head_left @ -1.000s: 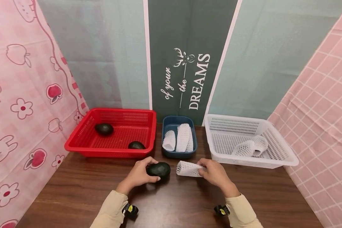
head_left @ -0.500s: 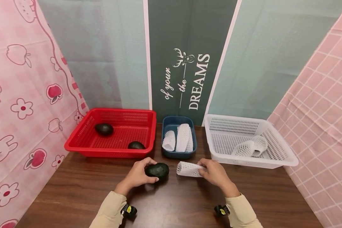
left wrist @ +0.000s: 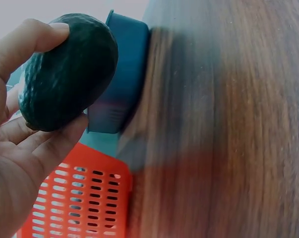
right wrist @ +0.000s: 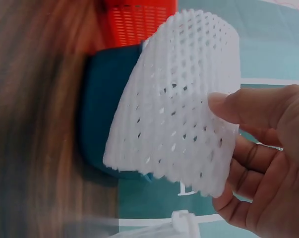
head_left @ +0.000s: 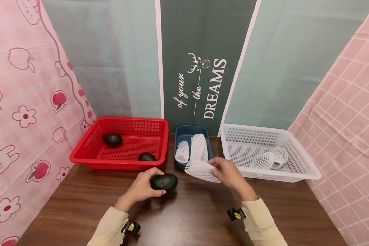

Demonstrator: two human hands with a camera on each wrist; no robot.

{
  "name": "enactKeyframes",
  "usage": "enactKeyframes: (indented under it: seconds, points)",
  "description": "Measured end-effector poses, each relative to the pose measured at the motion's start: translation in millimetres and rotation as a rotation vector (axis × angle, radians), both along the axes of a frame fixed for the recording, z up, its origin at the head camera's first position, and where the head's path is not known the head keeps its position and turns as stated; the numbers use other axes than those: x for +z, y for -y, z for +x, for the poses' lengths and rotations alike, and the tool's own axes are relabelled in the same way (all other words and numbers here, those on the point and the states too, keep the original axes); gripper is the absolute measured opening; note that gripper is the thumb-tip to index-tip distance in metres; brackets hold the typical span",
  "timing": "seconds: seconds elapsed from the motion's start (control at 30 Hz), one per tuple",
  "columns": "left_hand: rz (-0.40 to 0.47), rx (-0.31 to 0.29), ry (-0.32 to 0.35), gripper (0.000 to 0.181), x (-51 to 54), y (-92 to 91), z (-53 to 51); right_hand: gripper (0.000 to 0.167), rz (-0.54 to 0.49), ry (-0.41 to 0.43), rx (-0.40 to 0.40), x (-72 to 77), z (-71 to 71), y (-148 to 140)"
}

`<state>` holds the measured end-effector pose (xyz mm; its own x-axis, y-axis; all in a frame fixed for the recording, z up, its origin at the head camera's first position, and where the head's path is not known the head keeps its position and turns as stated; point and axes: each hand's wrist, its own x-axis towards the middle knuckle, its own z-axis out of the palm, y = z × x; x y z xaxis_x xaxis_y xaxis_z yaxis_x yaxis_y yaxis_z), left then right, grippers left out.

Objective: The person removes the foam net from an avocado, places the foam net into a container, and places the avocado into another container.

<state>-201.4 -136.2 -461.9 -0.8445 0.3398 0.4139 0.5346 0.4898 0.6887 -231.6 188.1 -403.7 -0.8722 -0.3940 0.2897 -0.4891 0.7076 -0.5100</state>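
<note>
One avocado (head_left: pixel 164 182) sits in the left hand (head_left: pixel 140 188), thumb and fingers curled round it, lower centre of the head view. Right hand (head_left: pixel 227 172) pinches a white foam net (head_left: pixel 204 172) between thumb and fingers; net lies to the right of the avocado, well apart from it, and overlaps the near edge of the blue bin (head_left: pixel 192 129) in view. Red basket (head_left: pixel 118 164), left of frame: two more avocados (head_left: pixel 112 139). White basket (head_left: pixel 273 174), right: net-wrapped bundles (head_left: pixel 262 160), contents unclear.
</note>
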Motion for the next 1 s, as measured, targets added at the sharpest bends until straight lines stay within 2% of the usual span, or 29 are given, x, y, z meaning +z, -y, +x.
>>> enactKeyframes:
  seconds: [0.17, 0.37, 0.6, 0.83, 0.9, 1.0]
  points:
    - [0.010, -0.003, 0.013, 0.051, 7.2, 5.1, 3.4, 0.022, -0.066, 0.048, -0.020, 7.7, -12.6, 7]
    - [0.011, 0.016, -0.006, 0.051, 13.2, 10.2, 4.7, 0.026, -0.130, 0.054, -0.054, 10.7, -31.7, 18]
    - [0.014, 0.021, -0.006, 0.050, 17.5, 14.7, 6.7, 0.029, -0.243, 0.124, -0.182, 10.6, -59.1, 33]
    - [0.018, 0.035, -0.004, 0.051, 22.0, 20.1, 11.7, 0.032, -0.342, 0.283, -0.300, 7.6, -79.9, 49]
    - [0.024, 0.035, -0.006, 0.052, 23.5, 21.5, 12.8, 0.035, -0.341, 0.307, -0.330, 5.0, -84.4, 53]
    - [0.029, 0.034, -0.009, 0.053, 25.5, 22.9, 13.7, 0.040, -0.302, 0.300, -0.354, 0.6, -88.5, 55]
